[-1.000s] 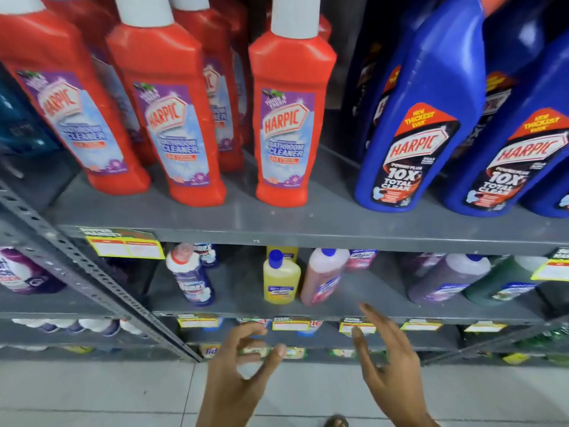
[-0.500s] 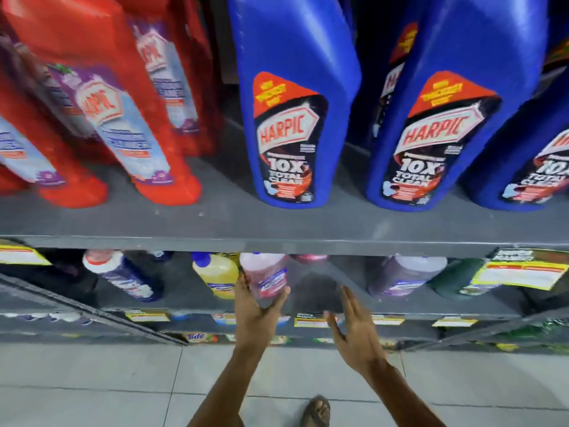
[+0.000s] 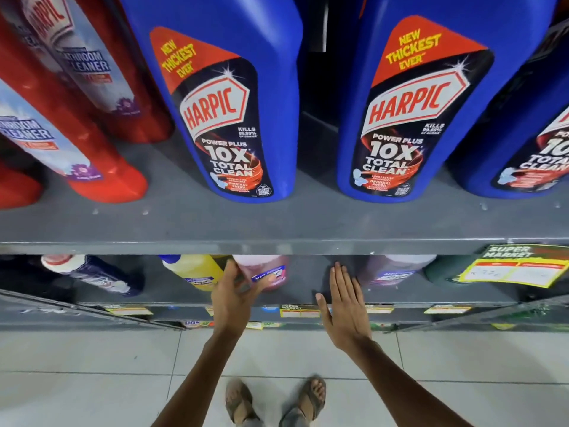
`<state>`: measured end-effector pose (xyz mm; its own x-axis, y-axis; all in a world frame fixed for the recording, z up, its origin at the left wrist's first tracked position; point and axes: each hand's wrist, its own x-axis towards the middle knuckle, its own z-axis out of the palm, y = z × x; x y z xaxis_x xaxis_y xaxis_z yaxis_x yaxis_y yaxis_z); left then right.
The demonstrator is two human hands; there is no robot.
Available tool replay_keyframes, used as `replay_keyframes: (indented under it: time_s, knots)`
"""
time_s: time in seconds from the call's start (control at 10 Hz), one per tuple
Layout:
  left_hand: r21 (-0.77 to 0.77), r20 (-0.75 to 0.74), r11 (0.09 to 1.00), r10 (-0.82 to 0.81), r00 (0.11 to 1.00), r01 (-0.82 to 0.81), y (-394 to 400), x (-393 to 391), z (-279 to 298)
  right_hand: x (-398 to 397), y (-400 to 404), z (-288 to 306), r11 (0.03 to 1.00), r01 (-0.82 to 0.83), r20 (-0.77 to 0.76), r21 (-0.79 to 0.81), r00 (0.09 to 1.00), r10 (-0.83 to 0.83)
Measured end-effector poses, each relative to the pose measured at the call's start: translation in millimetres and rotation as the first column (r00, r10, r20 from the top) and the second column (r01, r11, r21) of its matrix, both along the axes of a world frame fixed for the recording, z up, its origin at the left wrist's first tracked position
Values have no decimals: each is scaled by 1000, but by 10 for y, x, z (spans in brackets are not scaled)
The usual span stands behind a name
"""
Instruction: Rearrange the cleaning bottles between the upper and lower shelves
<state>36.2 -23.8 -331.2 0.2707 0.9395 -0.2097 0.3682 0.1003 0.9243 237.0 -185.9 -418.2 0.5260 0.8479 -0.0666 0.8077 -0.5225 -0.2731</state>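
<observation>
On the lower shelf [image 3: 172, 291] stands a pink bottle [image 3: 271, 268], with my left hand [image 3: 237, 298] closed around its front, fingers on its left and thumb on its right. My right hand [image 3: 345, 303] is flat and open, held over the shelf's bare gap just left of a purple bottle [image 3: 397, 269]. A yellow bottle [image 3: 194, 268] stands left of the pink one. On the upper shelf [image 3: 277, 229] stand large blue Harpic bottles [image 3: 228, 118] [image 3: 415, 112] and red Harpic bottles [image 3: 101, 167] at the left.
A dark blue bottle with a white cap [image 3: 92, 272] leans at the lower left and a green bottle [image 3: 440, 269] stands at the right behind a yellow price tag [image 3: 517, 266]. More shelves with tags run below. My sandalled feet [image 3: 274, 402] stand on light floor tiles.
The view has swung right and closer to the shelves. Both hands have reached in under the upper shelf; my left hand has closed on the pink bottle and my right hand has flattened beside it.
</observation>
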Motion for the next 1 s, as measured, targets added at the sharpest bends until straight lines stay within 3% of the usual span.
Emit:
replay_keyframes:
  time_s: [0.1, 0.4, 0.7, 0.9, 1.0]
  knots:
    - [-73, 53, 993, -88, 995, 92, 80, 59, 5, -6, -10, -5, 1000, 2, 1, -9, 1000, -2]
    - [-30, 3, 950, -310, 951, 310, 62, 291, 75, -20, -10, 20, 997, 5, -4, -76, 1000, -5]
    - [5, -48, 940, -340, 939, 341, -11, 284, 106, -31, -20, 50, 997, -24, 15, -68, 1000, 25]
    - [15, -103, 929, -367, 924, 371, -37, 257, 202, 4, -23, 235, 998, -52, -53, 25, 997, 53]
    - [29, -101, 945, -322, 941, 327, -210, 39, 221, -165, -217, 382, 959, -103, -27, 263, 993, 115]
